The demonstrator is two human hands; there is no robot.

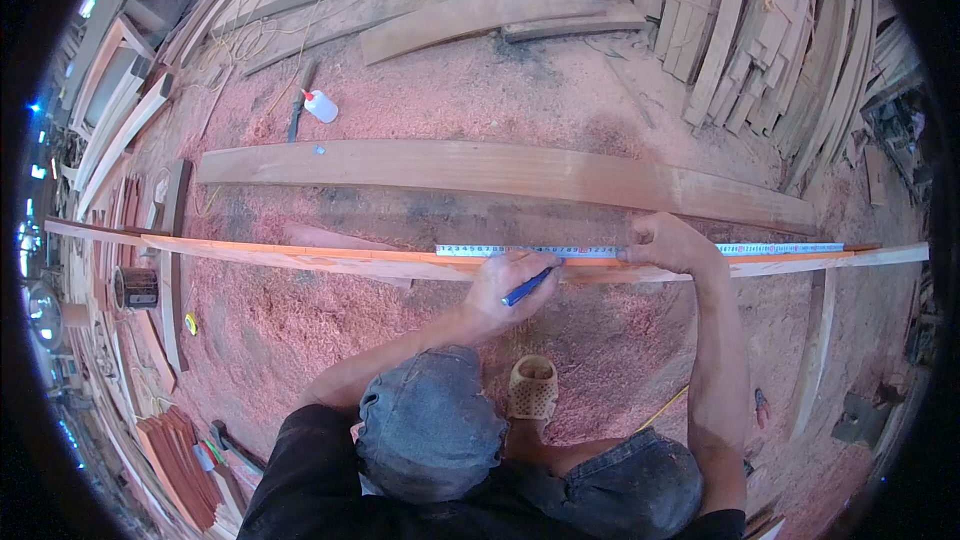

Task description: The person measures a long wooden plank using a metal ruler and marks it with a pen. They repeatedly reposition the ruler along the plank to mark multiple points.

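Observation:
A long thin wooden board (260, 258) with an orange-lit edge stretches from left to right before me. Along its edge lies a white ruler strip (780, 249) with dark marks and numbers. My left hand (498, 290) is closed around a blue pen (527, 286), held low against the board, its fingers touching the ruler's lower side. My right hand (668, 243) pinches the ruler farther right, fingers bent over it, hiding that stretch. The pen's tip is too small to make out.
A wide plank (480, 162) lies just beyond the board. A white glue bottle (320, 106) with a red tip stands behind it. Timber stacks (760, 40) fill the back right. At left sit a tin can (137, 287) and a yellow tape measure (191, 323). Pinkish shavings cover the floor.

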